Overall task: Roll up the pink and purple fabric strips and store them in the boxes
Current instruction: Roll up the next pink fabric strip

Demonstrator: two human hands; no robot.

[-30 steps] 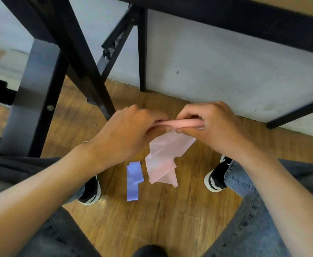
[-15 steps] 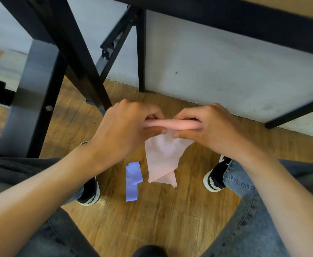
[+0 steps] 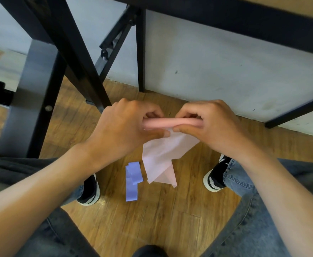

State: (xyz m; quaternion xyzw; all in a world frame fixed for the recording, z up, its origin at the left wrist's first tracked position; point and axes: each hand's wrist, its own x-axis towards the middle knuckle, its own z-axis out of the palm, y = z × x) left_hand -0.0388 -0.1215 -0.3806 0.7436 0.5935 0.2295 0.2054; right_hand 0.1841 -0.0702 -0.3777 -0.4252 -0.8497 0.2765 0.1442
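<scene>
Fingers of both hands pinch the pink strip.

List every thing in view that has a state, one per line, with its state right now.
pink strip: partly rolled; the roll is held between both hands, the loose tail hangs down toward the floor.
purple strip: unrolled, lying folded over on the floor, untouched.
left hand: fingers curled round the left end of the pink roll.
right hand: fingers pinching the right end of the pink roll.

Pink fabric strip, purple fabric strip, brown wood-grain floor, black table legs
</scene>
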